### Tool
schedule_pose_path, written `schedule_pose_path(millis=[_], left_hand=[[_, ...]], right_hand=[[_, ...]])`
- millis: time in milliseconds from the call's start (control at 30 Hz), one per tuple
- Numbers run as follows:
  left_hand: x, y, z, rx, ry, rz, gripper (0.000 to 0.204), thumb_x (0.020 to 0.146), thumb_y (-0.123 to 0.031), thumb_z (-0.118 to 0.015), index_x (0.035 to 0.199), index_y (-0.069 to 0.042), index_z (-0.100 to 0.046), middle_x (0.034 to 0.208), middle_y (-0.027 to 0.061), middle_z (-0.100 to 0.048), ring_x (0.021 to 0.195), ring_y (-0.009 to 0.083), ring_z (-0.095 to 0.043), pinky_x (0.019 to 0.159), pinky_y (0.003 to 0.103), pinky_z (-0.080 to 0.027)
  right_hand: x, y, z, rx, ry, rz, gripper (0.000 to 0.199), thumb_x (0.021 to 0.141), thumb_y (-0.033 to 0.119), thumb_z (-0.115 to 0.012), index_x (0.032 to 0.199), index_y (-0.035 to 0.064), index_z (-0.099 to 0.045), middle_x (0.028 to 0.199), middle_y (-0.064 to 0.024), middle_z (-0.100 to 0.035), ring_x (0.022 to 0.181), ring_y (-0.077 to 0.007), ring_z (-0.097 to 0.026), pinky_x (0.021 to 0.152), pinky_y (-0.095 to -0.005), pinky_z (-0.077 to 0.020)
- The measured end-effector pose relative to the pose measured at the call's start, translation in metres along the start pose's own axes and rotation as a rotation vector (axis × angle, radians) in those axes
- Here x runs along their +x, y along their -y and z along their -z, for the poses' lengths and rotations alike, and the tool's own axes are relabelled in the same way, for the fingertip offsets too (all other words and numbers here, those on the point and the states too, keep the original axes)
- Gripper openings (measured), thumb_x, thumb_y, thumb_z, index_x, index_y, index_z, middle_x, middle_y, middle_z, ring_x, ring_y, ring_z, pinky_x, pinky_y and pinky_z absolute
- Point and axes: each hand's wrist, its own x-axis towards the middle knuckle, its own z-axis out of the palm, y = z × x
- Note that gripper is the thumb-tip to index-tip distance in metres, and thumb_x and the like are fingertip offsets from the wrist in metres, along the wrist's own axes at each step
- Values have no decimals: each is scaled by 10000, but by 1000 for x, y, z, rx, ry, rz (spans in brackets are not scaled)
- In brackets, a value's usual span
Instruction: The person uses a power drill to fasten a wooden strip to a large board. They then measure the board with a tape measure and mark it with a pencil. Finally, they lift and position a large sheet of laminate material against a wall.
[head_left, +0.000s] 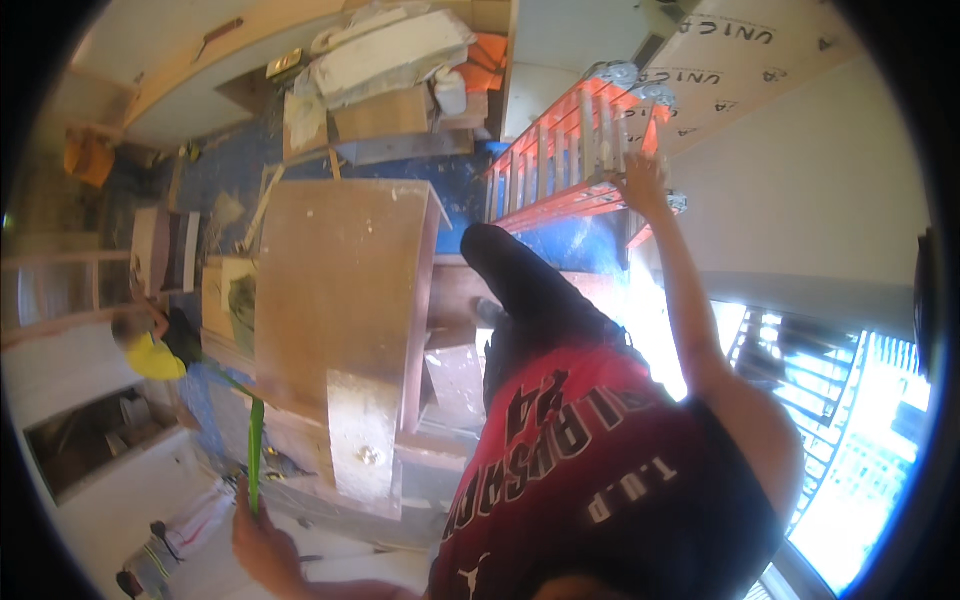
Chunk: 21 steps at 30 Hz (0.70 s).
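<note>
My left hand (265,548), at the lower left, is closed around the lower end of a long, flat, bright green strip (256,440). Upward from the hand the strip rises, then bends away toward the far left; its exact kind I cannot make out. On the right my arm reaches out, and my right hand (645,185) is closed on the edge of an orange stepladder (560,150) with pale steps. The ladder lies slanted across the view, its feet toward the upper right. Some of the right fingers are hidden against it.
A large brown plywood box (340,280) stands beside my leg. Behind it are stacked boards and a dusty white panel (395,60) on blue floor covering (465,195). A person in a yellow top (155,348) is at far left. Bright window bars (800,380) show at right.
</note>
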Motion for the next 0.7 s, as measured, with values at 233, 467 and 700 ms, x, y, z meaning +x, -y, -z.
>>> schedule_pose_path(millis=[233,467,700], left_hand=[[131,-70,151,571,122,-133,442,1078,-167,-585,1505,-266,-637,1098,226,-752,1021,442,-719,873,580,-549],[236,-177,225,140,671,-380,304,1081,-216,-595,1335,-134,-741,793,106,-738,676,203,-740,702,361,-567],[330,-229,201,-40,1000,-401,219,1143,-156,-569,1238,-45,-732,881,28,-726,737,121,-681,699,299,-551]], right_hand=[[-6,5,-26,505,-77,-105,556,915,430,-833,1349,101,-722,1390,-173,-620,1257,-486,-568,1006,-679,-500],[-3,15,-14,556,-70,-201,456,850,393,-872,1176,84,-789,1271,-150,-662,1199,-468,-592,932,-668,-521],[-1,11,-11,516,4,-240,486,829,404,-871,1170,71,-774,1284,-166,-654,1212,-455,-591,968,-658,-514]])
